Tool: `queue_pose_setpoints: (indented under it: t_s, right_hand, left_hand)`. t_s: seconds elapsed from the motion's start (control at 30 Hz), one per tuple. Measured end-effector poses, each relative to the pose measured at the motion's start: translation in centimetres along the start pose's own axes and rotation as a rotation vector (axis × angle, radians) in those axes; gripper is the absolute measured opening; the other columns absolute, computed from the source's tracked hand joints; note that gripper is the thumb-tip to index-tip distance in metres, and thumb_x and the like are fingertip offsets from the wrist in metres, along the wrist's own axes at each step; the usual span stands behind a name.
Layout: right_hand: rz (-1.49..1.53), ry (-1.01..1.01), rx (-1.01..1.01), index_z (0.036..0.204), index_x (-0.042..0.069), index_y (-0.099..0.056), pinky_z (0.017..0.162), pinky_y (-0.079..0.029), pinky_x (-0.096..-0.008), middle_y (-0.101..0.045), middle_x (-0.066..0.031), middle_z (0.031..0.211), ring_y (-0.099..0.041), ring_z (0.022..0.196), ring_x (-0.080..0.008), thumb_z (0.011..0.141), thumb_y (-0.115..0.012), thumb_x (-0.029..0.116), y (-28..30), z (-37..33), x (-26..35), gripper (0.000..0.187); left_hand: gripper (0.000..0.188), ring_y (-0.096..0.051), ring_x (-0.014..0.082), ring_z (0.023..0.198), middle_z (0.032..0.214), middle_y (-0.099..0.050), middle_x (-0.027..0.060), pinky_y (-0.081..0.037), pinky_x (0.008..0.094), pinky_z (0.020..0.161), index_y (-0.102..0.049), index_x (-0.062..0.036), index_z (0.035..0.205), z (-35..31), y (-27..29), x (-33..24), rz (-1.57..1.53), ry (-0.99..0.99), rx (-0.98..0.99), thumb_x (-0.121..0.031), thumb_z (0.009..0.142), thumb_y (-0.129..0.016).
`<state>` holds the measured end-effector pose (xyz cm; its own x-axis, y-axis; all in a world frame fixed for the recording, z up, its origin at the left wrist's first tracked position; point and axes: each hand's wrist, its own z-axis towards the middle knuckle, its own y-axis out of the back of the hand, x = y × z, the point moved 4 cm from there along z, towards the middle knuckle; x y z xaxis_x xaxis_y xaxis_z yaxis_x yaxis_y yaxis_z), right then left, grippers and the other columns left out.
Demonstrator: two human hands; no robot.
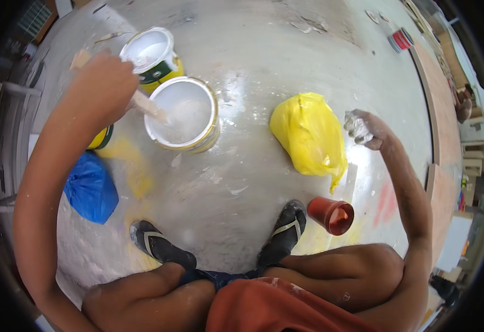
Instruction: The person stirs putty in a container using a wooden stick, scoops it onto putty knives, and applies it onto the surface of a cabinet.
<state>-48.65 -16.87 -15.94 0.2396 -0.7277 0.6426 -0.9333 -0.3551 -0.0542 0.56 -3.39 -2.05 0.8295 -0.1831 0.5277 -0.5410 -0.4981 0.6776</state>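
Note:
My left hand (106, 86) is closed round a flat wooden stick (149, 108). The stick's lower end reaches into the open paint bucket (215, 119), touching or just above the whitish powdery contents. Off to the right, my right hand (366, 130) is held out with curled fingers, smeared thickly with white paste. Whether it grips something inside cannot be made out. Beside that hand sits a tied yellow plastic bag (308, 135). Nearer to my right foot a reddish-brown plastic cup (330, 216) lies tilted on its side.
Behind the bucket stands a second open paint bucket (164, 72) with white contents. A blue plastic bag (91, 188) rests at the left, with a yellow-and-dark container (101, 138) partly hidden behind it. A small red tin (401, 40) stands far right, near wooden boards (438, 110).

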Motion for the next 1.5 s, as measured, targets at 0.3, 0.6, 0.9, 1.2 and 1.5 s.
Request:
queue_pose_setpoints:
  t_s: [0.3,0.6,0.9,1.2,1.5]
  right_hand:
    - [-0.187,0.220,0.483,0.104,0.004,-0.058,0.037,-0.049,-0.0191,-0.065,-0.0079,0.083,-0.062,0.058,-0.0110,0.100,-0.049,0.027,-24.6,2.7,10.6,0.025]
    - [-1.388,0.858,0.452,0.100,0.000,-0.069,0.069,-0.056,-0.0386,-0.069,-0.0178,0.089,-0.069,0.086,-0.0291,0.090,-0.056,0.021,-41.2,7.5,6.1,0.026]
    - [-1.523,1.265,0.434,0.092,-0.004,-0.069,0.077,-0.055,-0.0437,-0.069,-0.0217,0.091,-0.067,0.089,-0.0385,0.075,-0.064,0.003,-43.1,6.4,5.4,0.019]
    - [-1.314,1.258,0.042,0.105,-0.002,-0.064,0.086,-0.050,-0.0447,-0.065,-0.0224,0.097,-0.062,0.096,-0.0381,0.080,-0.067,0.012,-22.9,0.3,9.6,0.028]
    - [-0.995,0.175,-0.098,0.130,0.001,-0.056,0.089,-0.048,-0.0395,-0.064,-0.0232,0.113,-0.061,0.102,-0.0315,0.089,-0.064,0.050,4.0,-2.5,-10.7,0.064]
  left_hand:
    - [0.033,-0.060,0.0279,0.105,0.108,-0.064,0.0094,-0.044,0.0394,0.096,-0.068,-0.0072,0.102,-6.8,3.8,-0.7,-0.088,-0.217,-0.632,-0.021,0.074,-0.080]
    - [0.036,-0.063,0.0305,0.096,0.101,-0.065,0.0135,-0.049,0.0395,0.086,-0.070,-0.0039,0.103,-10.5,2.3,0.9,-0.610,-0.375,0.048,-0.031,0.080,-0.073]
    - [0.033,-0.064,0.0346,0.089,0.095,-0.067,0.0172,-0.050,0.0417,0.081,-0.069,-0.0013,0.099,-10.4,0.9,0.5,-0.541,-0.386,0.089,-0.029,0.082,-0.071]
    - [0.038,-0.064,0.0249,0.081,0.095,-0.065,0.0140,-0.051,0.0370,0.075,-0.062,0.0003,0.111,-3.5,3.8,-14.2,-1.145,-0.718,0.003,-0.030,0.090,-0.066]
    - [0.049,-0.056,0.0142,0.073,0.088,-0.058,0.0089,-0.046,0.0269,0.060,-0.056,0.0022,0.114,10.3,3.6,-28.9,-1.961,-0.162,-0.262,-0.040,0.091,-0.066]
